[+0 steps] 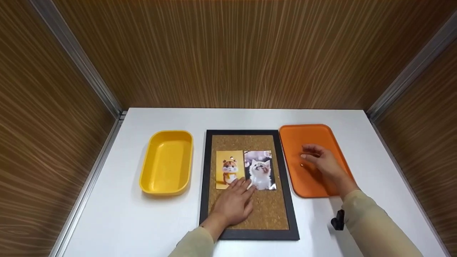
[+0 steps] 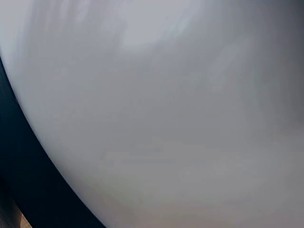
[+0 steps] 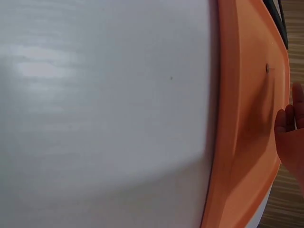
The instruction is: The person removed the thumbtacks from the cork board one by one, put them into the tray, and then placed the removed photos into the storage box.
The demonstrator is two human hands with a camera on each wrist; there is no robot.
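A yellow tub (image 1: 166,163) stands at the left of the white table (image 1: 117,214), with nothing visible in it. Just right of it lies a black-framed corkboard (image 1: 266,210), flat on the table, bearing two cards side by side: a hamster card (image 1: 229,167) and a kitten card (image 1: 260,168). A small pin head (image 1: 231,157) shows near the top of the hamster card; whether the kitten card is pinned cannot be told. The left hand (image 1: 234,205) lies flat on the cork, fingers straight, fingertips touching the lower edges of both cards where they meet; it grips nothing. Judged from their look, the cards are light, thin and flexible, glossy and likely to slide under a fingertip; they would be best taken by an edge or corner, pinched lightly to avoid creasing. Right of the board sits an orange tray (image 1: 296,139). The right hand (image 1: 323,160) hovers over the tray, fingers loosely curved, holding nothing visible. The right wrist view shows a small pin (image 3: 267,68) on the tray floor, near the fingertips (image 3: 285,126); it looks tiny, hard and sharp, best pinched by its head. The left wrist view shows only blurred table surface.
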